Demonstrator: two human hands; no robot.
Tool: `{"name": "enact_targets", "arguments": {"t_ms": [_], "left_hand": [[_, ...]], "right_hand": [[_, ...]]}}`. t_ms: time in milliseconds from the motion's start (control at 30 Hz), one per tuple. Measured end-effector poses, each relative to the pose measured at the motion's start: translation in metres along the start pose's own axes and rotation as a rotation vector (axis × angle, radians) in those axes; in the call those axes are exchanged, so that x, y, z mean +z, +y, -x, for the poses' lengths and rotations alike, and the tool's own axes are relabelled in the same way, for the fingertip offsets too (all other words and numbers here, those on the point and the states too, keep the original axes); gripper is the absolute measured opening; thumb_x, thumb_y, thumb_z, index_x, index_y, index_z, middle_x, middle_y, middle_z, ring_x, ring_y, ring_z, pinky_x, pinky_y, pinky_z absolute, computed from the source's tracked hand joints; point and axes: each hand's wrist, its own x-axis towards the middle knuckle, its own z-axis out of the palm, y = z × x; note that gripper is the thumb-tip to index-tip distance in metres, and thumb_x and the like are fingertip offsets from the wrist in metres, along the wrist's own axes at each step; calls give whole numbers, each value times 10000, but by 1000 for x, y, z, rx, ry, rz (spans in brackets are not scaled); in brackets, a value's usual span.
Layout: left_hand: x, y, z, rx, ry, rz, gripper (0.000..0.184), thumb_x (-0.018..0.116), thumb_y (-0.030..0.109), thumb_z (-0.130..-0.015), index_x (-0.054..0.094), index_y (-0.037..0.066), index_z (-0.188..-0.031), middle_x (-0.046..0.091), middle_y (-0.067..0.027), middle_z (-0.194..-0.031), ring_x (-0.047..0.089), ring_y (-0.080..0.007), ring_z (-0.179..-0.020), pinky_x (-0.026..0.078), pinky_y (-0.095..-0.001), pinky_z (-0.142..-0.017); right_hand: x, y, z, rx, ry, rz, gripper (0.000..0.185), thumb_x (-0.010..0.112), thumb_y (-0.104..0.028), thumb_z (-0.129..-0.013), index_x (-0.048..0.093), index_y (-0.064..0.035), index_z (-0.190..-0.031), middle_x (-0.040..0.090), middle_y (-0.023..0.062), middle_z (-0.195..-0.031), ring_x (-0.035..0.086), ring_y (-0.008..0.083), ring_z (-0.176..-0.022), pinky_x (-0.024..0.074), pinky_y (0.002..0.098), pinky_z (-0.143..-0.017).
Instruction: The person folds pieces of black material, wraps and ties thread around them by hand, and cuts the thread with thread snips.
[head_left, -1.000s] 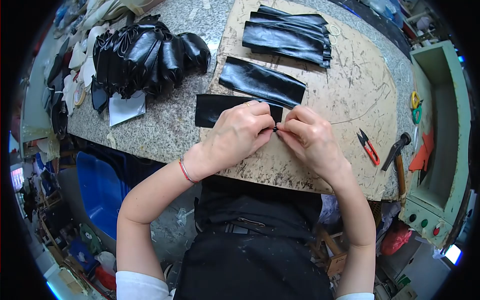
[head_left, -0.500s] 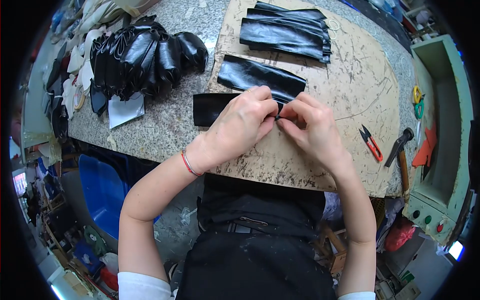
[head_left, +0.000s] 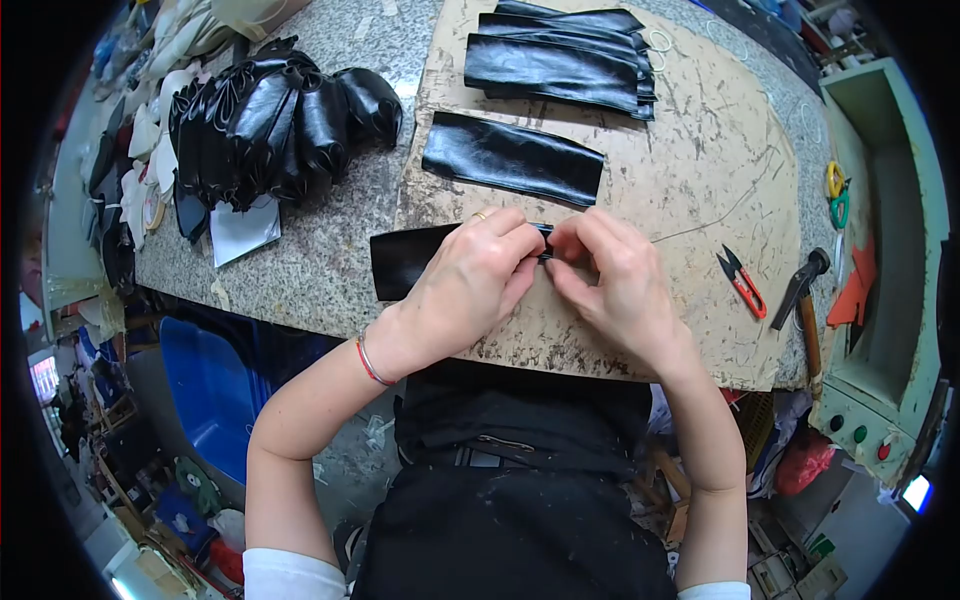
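A black shiny strip [head_left: 405, 262] lies near the board's front edge, its right end pinched between both hands. My left hand [head_left: 480, 265] is closed on that end, fingertips pressed together. Just to its right, my right hand [head_left: 615, 275] pinches the same end with thumb and fingers. The fingers hide most of the gripped edge. Behind the hands lies a single black piece [head_left: 512, 158], flat on the board. Farther back is a fanned stack of black pieces [head_left: 555, 68].
Bundled black pieces [head_left: 290, 125] sit at the left on the stone tabletop [head_left: 330, 250], by a white sheet [head_left: 243, 232]. On the right are red-handled snips [head_left: 745, 288], a hammer [head_left: 808, 310], yellow-green scissors [head_left: 838, 195] and a green metal box [head_left: 890, 230]. A worn board [head_left: 700, 200] underlies the work.
Both hands and the held strip have come down slightly toward the body, leaving a gap to the piece behind. The view has shifted a little.
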Motion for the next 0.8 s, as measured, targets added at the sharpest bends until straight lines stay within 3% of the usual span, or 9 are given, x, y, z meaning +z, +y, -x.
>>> {"name": "enact_targets", "arguments": {"t_ms": [367, 667, 800], "left_hand": [[-7, -1, -11, -92, -47, 62, 155, 711, -40, -755, 666, -21, -901, 629, -129, -798, 651, -276, -695, 529, -357, -635], [-6, -8, -9, -9, -4, 25, 155, 725, -31, -729, 686, -2, -876, 630, -110, -854, 644, -297, -823, 522, -372, -716], [-5, -9, -8, -19, 14, 20, 144, 727, -24, -736, 677, -2, -869, 629, -115, -828, 642, -293, -784, 520, -374, -703]], "right_hand": [[-6, 0, -7, 99, -34, -61, 120, 726, -55, -778, 659, 4, -858, 631, 118, -836, 669, 302, -782, 538, 399, -695], [-4, -5, -12, 80, -21, -30, 81, 711, -48, -783, 655, 5, -810, 622, 123, -803, 661, 304, -750, 534, 401, -681], [4, -1, -8, 51, 45, -24, 86, 705, -45, -783, 634, 3, -796, 612, 121, -789, 652, 294, -733, 528, 398, -666]]}}
